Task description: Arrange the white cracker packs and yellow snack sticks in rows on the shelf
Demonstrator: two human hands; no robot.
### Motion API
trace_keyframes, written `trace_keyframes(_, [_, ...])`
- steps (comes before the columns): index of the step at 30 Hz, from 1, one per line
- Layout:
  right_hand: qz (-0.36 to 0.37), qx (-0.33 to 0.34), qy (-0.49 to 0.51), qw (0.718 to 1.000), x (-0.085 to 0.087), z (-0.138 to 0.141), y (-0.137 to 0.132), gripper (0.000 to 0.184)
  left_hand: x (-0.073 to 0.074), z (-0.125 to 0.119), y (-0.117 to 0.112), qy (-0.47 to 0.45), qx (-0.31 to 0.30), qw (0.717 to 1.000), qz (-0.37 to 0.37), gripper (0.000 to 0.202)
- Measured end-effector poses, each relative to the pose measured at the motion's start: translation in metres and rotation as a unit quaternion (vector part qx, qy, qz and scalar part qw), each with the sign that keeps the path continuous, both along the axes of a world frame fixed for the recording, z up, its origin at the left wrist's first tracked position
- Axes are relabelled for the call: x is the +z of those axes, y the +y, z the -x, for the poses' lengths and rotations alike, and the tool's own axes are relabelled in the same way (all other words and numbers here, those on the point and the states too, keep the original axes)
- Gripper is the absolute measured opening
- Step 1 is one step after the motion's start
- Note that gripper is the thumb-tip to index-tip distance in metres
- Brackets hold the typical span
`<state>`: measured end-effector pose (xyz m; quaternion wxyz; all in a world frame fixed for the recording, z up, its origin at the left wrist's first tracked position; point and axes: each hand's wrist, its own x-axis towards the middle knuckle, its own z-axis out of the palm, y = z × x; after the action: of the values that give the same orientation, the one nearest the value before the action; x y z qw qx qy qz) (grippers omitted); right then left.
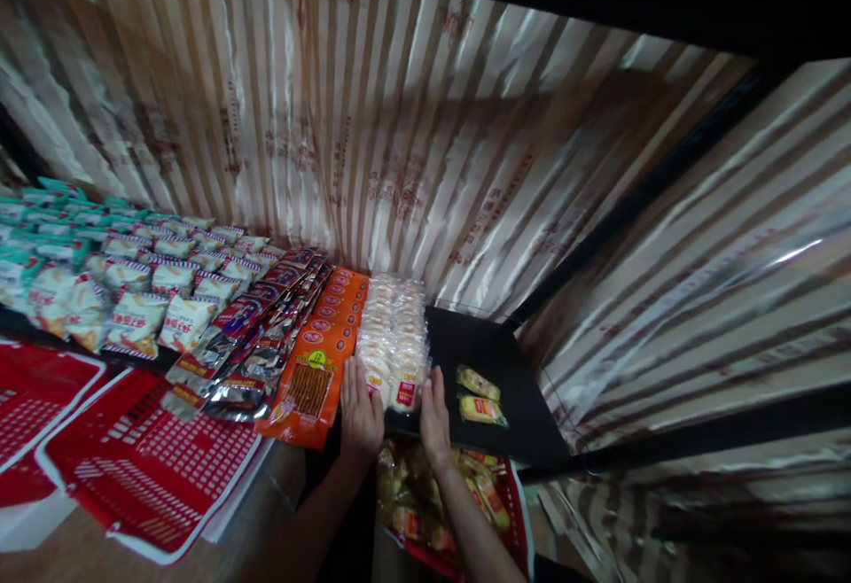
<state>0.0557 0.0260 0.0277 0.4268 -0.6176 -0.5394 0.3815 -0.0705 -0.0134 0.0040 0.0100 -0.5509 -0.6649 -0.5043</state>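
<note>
Two rows of clear packets of pale round cakes [394, 335] lie on a black shelf [525, 415]. My left hand [360, 415] rests flat, fingers stretched, against the left side of the front packets. My right hand [434, 415] stands edge-on, fingers straight, against their right side. The front packets sit between both hands. Two small yellow snack packets [480, 395] lie on the shelf just right of my right hand.
Orange snack packs [317, 361], dark foil packs [259, 335] and white and green bags [133, 291] fill the shelf to the left. A red basket [458, 494] of yellow packets sits below my arms. More red baskets [133, 468] lie lower left. Striped foil lines the walls.
</note>
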Motion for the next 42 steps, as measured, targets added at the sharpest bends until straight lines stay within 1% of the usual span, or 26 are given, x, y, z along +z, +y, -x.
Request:
trace_keyframes(5, [-0.042, -0.008, -0.089, 0.995, -0.013, -0.001, 0.005, 0.074, 0.001, -0.004, 0.003, 0.019, 0.010, 1.000, 0.018, 0.058])
trace_keyframes(6, [-0.060, -0.011, -0.102, 0.993, -0.015, 0.000, 0.004, 0.074, 0.001, -0.005, 0.004, 0.018, 0.012, 1.000, 0.021, 0.057])
trace_keyframes(8, [-0.123, -0.013, -0.138, 0.983, -0.013, 0.001, 0.001, 0.072, 0.000, -0.005, 0.005, 0.009, 0.012, 1.000, 0.019, 0.057])
trace_keyframes(10, [-0.211, 0.007, -0.207, 0.955, -0.005, 0.005, -0.005, 0.068, -0.001, -0.005, 0.004, -0.009, 0.011, 1.000, 0.012, 0.056])
trace_keyframes(12, [-0.281, 0.058, -0.285, 0.915, 0.005, 0.013, -0.012, 0.057, -0.002, -0.004, 0.001, -0.029, 0.009, 1.000, 0.006, 0.055])
trace_keyframes(13, [-0.302, 0.088, -0.316, 0.895, 0.009, 0.017, -0.015, 0.051, -0.001, -0.002, 0.000, -0.038, 0.010, 0.999, 0.005, 0.054])
trace_keyframes(15, [-0.323, 0.141, -0.360, 0.864, 0.014, 0.027, -0.020, 0.044, 0.003, 0.003, -0.004, -0.046, 0.013, 0.999, 0.009, 0.052])
trace_keyframes(16, [-0.326, 0.159, -0.376, 0.853, 0.014, 0.032, -0.021, 0.043, 0.006, 0.008, -0.006, -0.044, 0.016, 0.999, 0.012, 0.051])
trace_keyframes(18, [-0.324, 0.170, -0.398, 0.841, 0.011, 0.038, -0.020, 0.044, 0.014, 0.022, -0.009, -0.027, 0.022, 0.999, 0.016, 0.047])
trace_keyframes(20, [-0.317, 0.165, -0.410, 0.839, 0.004, 0.040, -0.018, 0.046, 0.022, 0.041, -0.008, 0.004, 0.029, 0.999, 0.020, 0.045])
trace_keyframes(22, [-0.314, 0.157, -0.414, 0.840, -0.003, 0.040, -0.016, 0.047, 0.026, 0.062, -0.003, 0.038, 0.040, 0.997, 0.045, 0.045])
trace_keyframes(25, [-0.316, 0.151, -0.415, 0.840, -0.009, 0.039, -0.015, 0.049, 0.023, 0.089, 0.010, 0.083, 0.046, 0.989, 0.113, 0.047])
trace_keyframes(27, [-0.318, 0.149, -0.415, 0.839, -0.010, 0.039, -0.016, 0.048, 0.020, 0.100, 0.020, 0.107, 0.031, 0.983, 0.147, 0.048])
trace_keyframes(29, [-0.320, 0.148, -0.414, 0.839, -0.010, 0.039, -0.016, 0.047, 0.016, 0.107, 0.029, 0.130, 0.007, 0.979, 0.155, 0.049])
trace_keyframes(31, [-0.323, 0.147, -0.413, 0.838, -0.010, 0.039, -0.017, 0.046, 0.015, 0.111, 0.038, 0.148, -0.008, 0.978, 0.146, 0.050])
trace_keyframes(34, [-0.328, 0.145, -0.416, 0.836, -0.010, 0.039, -0.016, 0.046, 0.013, 0.114, 0.046, 0.162, -0.005, 0.975, 0.150, 0.052])
trace_keyframes(38, [-0.328, 0.142, -0.415, 0.837, -0.011, 0.040, -0.016, 0.048, 0.011, 0.116, 0.048, 0.179, -0.013, 0.968, 0.175, 0.050])
trace_keyframes(42, [-0.332, 0.138, -0.408, 0.839, -0.011, 0.041, -0.016, 0.049, 0.008, 0.115, 0.047, 0.186, -0.012, 0.967, 0.174, 0.047])
